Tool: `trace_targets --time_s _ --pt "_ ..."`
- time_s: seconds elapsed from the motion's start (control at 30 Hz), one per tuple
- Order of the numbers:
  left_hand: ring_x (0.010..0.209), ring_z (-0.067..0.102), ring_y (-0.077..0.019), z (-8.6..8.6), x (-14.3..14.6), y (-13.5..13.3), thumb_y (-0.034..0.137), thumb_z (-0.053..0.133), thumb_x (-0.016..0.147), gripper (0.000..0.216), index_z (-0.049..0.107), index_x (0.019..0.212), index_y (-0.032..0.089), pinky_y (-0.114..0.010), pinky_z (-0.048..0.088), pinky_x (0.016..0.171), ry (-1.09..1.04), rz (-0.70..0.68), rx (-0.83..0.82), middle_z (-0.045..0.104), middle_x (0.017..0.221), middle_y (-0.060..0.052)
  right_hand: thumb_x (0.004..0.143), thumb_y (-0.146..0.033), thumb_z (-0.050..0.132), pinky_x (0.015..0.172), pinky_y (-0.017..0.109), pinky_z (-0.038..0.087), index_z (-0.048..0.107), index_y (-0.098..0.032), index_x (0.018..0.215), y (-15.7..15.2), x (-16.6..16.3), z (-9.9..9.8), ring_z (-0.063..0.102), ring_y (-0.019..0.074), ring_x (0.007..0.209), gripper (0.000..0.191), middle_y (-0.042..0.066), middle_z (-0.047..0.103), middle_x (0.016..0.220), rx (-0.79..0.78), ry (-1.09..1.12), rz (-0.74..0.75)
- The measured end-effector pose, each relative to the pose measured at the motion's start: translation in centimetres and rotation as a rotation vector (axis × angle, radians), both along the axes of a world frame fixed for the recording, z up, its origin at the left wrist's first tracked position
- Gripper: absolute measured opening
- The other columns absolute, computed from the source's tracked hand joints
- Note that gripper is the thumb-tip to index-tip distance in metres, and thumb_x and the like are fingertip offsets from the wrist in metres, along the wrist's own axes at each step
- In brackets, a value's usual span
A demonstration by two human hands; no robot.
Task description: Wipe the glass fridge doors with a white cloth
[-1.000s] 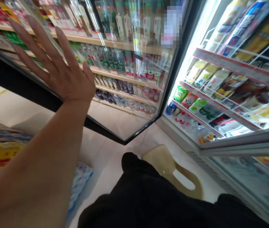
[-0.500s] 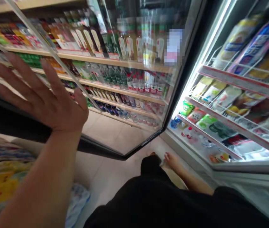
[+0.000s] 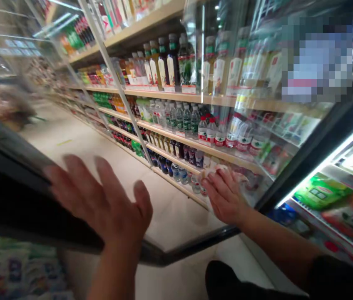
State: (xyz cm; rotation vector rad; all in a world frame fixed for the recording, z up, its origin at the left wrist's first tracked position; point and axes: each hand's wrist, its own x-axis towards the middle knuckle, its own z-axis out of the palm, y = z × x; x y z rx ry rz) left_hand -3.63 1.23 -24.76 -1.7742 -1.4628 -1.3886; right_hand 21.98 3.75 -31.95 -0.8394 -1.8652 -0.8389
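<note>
My left hand [image 3: 101, 200] is raised with its fingers spread, at the black-framed edge of an open glass fridge door [image 3: 164, 256]. It holds nothing; whether the palm presses on the door cannot be made out. My right hand [image 3: 224, 191] is at the lower part of the glass, its fingers bent together over a crumpled white cloth [image 3: 212, 164]. The cloth lies against or very close to the pane, mostly covered by the fingers and blurred. Bottles on the shelves behind show through the glass.
Wooden shelves [image 3: 176, 135] with rows of bottles stand beyond the door. At right is the lit fridge with green packets [image 3: 320, 189]. Stacked packages [image 3: 20, 271] sit at lower left. My dark shoe [image 3: 222, 277] is on the floor below; an aisle runs off at far left.
My right hand has come up from low beside my leg to the glass. My left hand appears lower and further right, still spread. The view has tilted up and turned left.
</note>
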Motion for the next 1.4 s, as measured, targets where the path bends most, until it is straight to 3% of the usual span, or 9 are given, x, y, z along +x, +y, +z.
trace_targets --time_s 0.07,0.17,0.3,0.47,0.67,0.77,1.0,1.23,1.4 --pt "0.154 0.001 -0.0329 -7.5 0.6 -0.9 0.037 0.049 0.088 0.086 0.003 0.16 0.037 -0.055 0.005 0.127 0.139 0.182 0.09 -0.003 0.167 0.009 0.092 -0.013 0.047 0.13 0.042 0.016 0.04 -0.029 0.153 0.0 0.3 -2.1 0.026 0.0194 0.153 0.064 0.002 0.058 0.146 0.035 -0.022 0.026" --pt "0.155 0.003 -0.0326 -16.8 0.7 -1.7 0.033 0.049 0.091 0.083 0.006 0.161 0.018 -0.059 0.011 0.126 0.232 0.264 0.18 0.003 0.168 -0.01 0.093 -0.011 0.045 0.128 0.046 0.022 0.03 -0.025 0.158 0.3 0.3 -4.4 0.026 0.0218 0.154 0.068 0.005 0.049 0.154 0.091 0.057 0.047" --pt "0.154 0.005 -0.0361 -22.3 0.9 -2.5 0.035 0.048 0.095 0.076 0.015 0.159 0.009 -0.062 0.014 0.124 0.256 0.324 0.275 0.016 0.164 -0.022 0.096 -0.011 0.044 0.126 0.046 0.026 0.029 -0.022 0.159 -0.4 -0.8 -7.8 0.026 0.0224 0.153 0.066 0.007 0.045 0.157 0.196 0.122 0.11" --pt "0.154 0.008 -0.0365 -22.4 1.8 -4.9 0.04 0.046 0.096 0.069 0.032 0.153 0.004 -0.064 0.014 0.123 0.211 0.382 0.215 0.03 0.158 -0.027 0.097 -0.014 0.042 0.127 0.043 0.021 0.028 -0.022 0.159 -2.5 0.2 -9.8 0.026 0.0202 0.154 0.063 0.008 0.053 0.151 0.125 0.021 0.212" --pt "0.154 0.008 -0.0361 -21.7 3.7 -7.9 0.043 0.044 0.096 0.067 0.039 0.148 0.002 -0.063 0.007 0.124 0.094 0.351 0.071 0.031 0.157 -0.027 0.104 -0.022 0.026 0.125 0.055 0.022 0.026 -0.025 0.159 -2.2 3.2 -4.5 0.017 0.0232 0.156 0.055 0.006 0.035 0.163 0.046 0.15 0.197" --pt "0.153 0.009 -0.0372 -21.4 4.2 -8.7 0.045 0.043 0.097 0.068 0.04 0.147 -0.001 -0.064 0.007 0.123 0.091 0.338 0.044 0.03 0.157 -0.028 0.104 -0.023 0.024 0.125 0.055 0.023 0.023 -0.021 0.16 -2.4 3.0 -3.7 0.011 0.0229 0.157 0.056 0.008 0.031 0.164 0.085 0.248 0.184" --pt "0.153 0.015 -0.0348 -21.3 2.9 -7.4 0.043 0.047 0.096 0.063 0.043 0.148 0.006 -0.06 0.012 0.124 0.093 0.296 0.055 0.034 0.157 -0.024 0.101 -0.016 0.033 0.123 0.048 0.028 0.038 -0.019 0.154 -4.7 0.5 -8.0 0.023 0.0224 0.155 0.053 0.01 0.046 0.156 0.004 0.018 0.162" --pt "0.154 0.012 -0.0313 -21.8 1.4 -4.7 0.034 0.056 0.094 0.075 0.024 0.157 0.009 -0.053 0.017 0.124 0.265 0.35 0.333 0.036 0.156 -0.022 0.101 -0.017 0.037 0.123 0.052 0.026 0.022 -0.022 0.16 -2.6 0.0 -6.7 0.02 0.0248 0.155 0.061 0.012 0.038 0.161 0.052 0.265 0.092" --pt "0.153 0.016 -0.0322 -21.9 0.4 -3.7 0.033 0.059 0.092 0.077 0.025 0.156 0.008 -0.05 0.018 0.125 0.295 0.359 0.367 0.033 0.158 -0.021 0.097 -0.01 0.041 0.125 0.046 0.022 0.031 -0.02 0.158 -3.0 -3.6 -12.0 0.025 0.0234 0.154 0.063 0.009 0.053 0.151 0.095 0.129 0.152"
